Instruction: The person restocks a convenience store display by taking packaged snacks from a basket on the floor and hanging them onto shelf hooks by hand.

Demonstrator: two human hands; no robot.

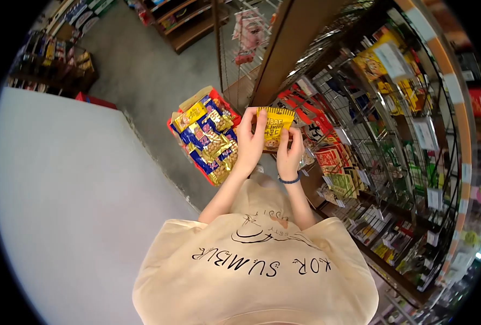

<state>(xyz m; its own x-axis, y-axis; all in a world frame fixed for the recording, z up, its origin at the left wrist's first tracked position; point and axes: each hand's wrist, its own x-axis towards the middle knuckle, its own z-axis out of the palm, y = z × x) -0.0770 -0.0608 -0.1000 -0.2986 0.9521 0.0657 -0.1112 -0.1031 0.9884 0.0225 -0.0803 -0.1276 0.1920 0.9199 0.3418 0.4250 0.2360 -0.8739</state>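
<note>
A shop interior here, with a smooth grey floor [137,70] running back between stocked displays, and a broad, plain, pale panel [78,206] filling the left side. Over on the right, it's black wire shelving [359,179] packed with bagged goods, a tall brown post [286,46] slanting down beside it. And front and centre, the small yellow snack packet with dark lettering [275,125], up in front of the person's beige printed shirt [256,271]! The left hand [251,142] has its grip closed on the packet's left edge, thumb across the front; the right hand [289,154], a dark blue band [289,180] round its wrist, has its grip pinched on the lower right side. Just left of the hands sits an open red cardboard box with a tan back flap [196,97], loaded with shiny blue-and-gold nut packets [213,143], and one yellow packet [190,117] lying on top towards the back. What carries that box, you cannot tell from here. Beyond the right hand, red packets [330,158] crowd the shelving.
</note>
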